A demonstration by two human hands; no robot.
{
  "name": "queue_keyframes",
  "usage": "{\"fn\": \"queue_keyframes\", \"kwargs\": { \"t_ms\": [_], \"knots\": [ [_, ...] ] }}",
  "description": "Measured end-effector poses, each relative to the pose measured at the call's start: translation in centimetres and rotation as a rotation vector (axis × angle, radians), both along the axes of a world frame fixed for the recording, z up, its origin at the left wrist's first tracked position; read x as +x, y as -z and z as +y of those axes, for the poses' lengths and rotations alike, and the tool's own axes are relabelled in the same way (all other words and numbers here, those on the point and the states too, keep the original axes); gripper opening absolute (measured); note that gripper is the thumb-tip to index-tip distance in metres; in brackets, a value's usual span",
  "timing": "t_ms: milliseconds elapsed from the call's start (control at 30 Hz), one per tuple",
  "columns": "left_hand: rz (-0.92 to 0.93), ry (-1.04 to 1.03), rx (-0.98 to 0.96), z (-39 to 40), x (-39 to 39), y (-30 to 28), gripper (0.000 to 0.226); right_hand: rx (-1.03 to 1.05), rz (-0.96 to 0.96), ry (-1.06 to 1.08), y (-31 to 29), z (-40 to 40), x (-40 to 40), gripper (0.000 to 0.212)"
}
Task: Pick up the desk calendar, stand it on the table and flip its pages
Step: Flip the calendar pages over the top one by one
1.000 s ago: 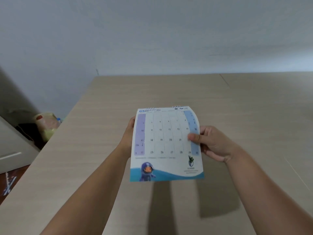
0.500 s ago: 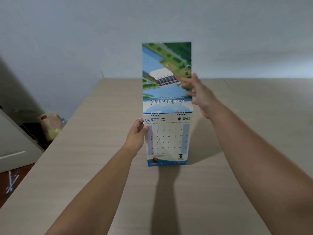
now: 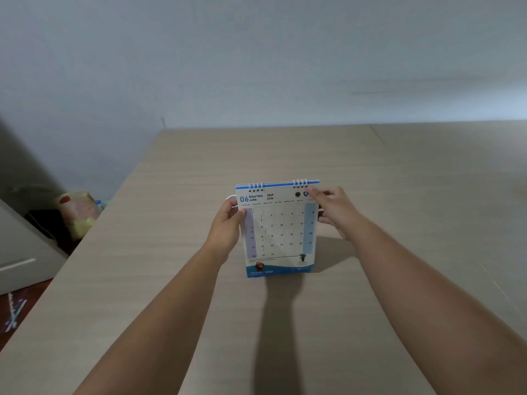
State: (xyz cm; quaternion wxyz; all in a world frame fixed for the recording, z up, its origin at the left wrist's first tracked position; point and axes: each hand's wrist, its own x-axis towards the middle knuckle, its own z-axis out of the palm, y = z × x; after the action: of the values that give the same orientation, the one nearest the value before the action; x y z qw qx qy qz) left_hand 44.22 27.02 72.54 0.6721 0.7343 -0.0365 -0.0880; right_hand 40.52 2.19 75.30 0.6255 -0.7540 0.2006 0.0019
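The desk calendar (image 3: 278,229) stands upright on the wooden table (image 3: 399,195) in the middle of the view, its white wire rings on top. The page facing me reads 06 June, with a blue wave strip along the bottom. My left hand (image 3: 226,226) grips its left edge, thumb on the front. My right hand (image 3: 332,209) holds the upper right corner near the rings, with thumb and fingers pinching the page edge.
A plastic bag with yellow and red contents (image 3: 77,215) lies on the floor left of the table. A grey cabinet (image 3: 20,252) stands at the far left. The table's left edge runs diagonally. A pale wall rises behind the table.
The May page was lifted up and over the rings to the back by my right hand. June now faces me, and my right hand has come back down to the top right corner.
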Motion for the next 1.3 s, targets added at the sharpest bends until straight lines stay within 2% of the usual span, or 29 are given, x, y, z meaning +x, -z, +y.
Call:
{"fn": "queue_keyframes", "kwargs": {
  "t_ms": [100, 167, 267, 400, 500, 600, 800, 1033, 1133, 1300],
  "knots": [
    [0.063, 0.033, -0.011, 0.0, 0.2, -0.7, 0.017, 0.062, 0.036, 0.039, 0.5, 0.1, 0.0, 0.073],
    [0.119, 0.018, -0.010, -0.1, 0.7, -1.4, 0.035, 0.075, 0.041, 0.082, 0.0, 0.0, 0.7, 0.063],
    [0.197, -0.106, 0.069, 0.0, 1.8, -3.3, 0.053, 0.020, 0.035, 0.026, -1.3, 0.1, 1.7, 0.040],
    [0.214, -0.178, 0.126, 0.6, 3.4, -4.7, 0.042, -0.048, 0.071, 0.018, -2.7, 0.5, 2.8, 0.029],
    [0.217, -0.194, 0.134, 0.7, 4.7, -5.7, 0.033, -0.110, 0.030, 0.040, -3.8, 1.0, 3.9, 0.026],
    [0.221, -0.203, 0.147, 0.8, 6.2, -6.5, 0.027, -0.161, -0.007, 0.061, -4.7, 1.3, 5.2, 0.029],
    [0.196, -0.192, 0.173, 0.7, 9.6, -7.9, 0.028, -0.226, -0.102, 0.111, -5.5, 1.6, 7.6, 0.053],
    [0.166, -0.166, 0.193, 0.0, 11.9, -7.3, 0.029, -0.306, -0.156, 0.172, -4.4, 1.8, 8.8, 0.046],
    [0.149, -0.127, 0.199, -0.2, 12.3, -6.4, 0.031, -0.328, -0.163, 0.194, -3.5, 1.4, 9.3, 0.053],
    [0.153, -0.076, 0.180, 0.0, 12.3, -4.8, 0.036, -0.240, -0.158, 0.225, -1.5, 0.7, 9.4, 0.050]
  ]
}}
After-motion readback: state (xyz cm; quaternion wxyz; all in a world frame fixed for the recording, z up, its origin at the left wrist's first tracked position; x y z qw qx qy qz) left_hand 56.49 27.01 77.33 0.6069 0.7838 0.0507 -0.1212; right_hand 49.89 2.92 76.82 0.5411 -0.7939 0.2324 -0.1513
